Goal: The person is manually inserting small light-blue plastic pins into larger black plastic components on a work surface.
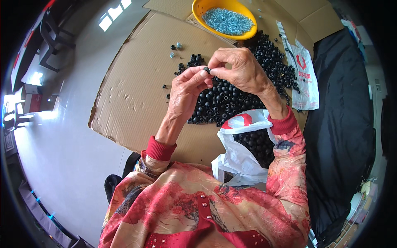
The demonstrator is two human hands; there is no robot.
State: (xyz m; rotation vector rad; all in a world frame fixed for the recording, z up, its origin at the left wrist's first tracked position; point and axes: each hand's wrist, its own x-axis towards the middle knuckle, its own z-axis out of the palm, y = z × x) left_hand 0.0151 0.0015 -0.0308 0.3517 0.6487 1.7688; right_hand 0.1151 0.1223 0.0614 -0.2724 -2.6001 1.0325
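Note:
Between the thumb and fingers of my left hand (184, 89) is a small black round cap (206, 70). My right hand (242, 70) meets it from the other side, thumb and index finger pinched together right at the cap; whatever lies between those fingertips is too small to make out. Beneath both hands spreads a heap of black round caps (225, 101), many showing a hollow opening. Several caps (194, 60) stand apart beyond my left hand. Near them lie small bluish clear pieces (178, 45).
Flattened cardboard (128, 82) lies under everything. A yellow bowl (197, 12) of bluish clear pieces stands at the far side. An open white plastic bag (237, 159) with black caps sits near my body. Another white bag (306, 78) and black fabric (339, 136) lie at right.

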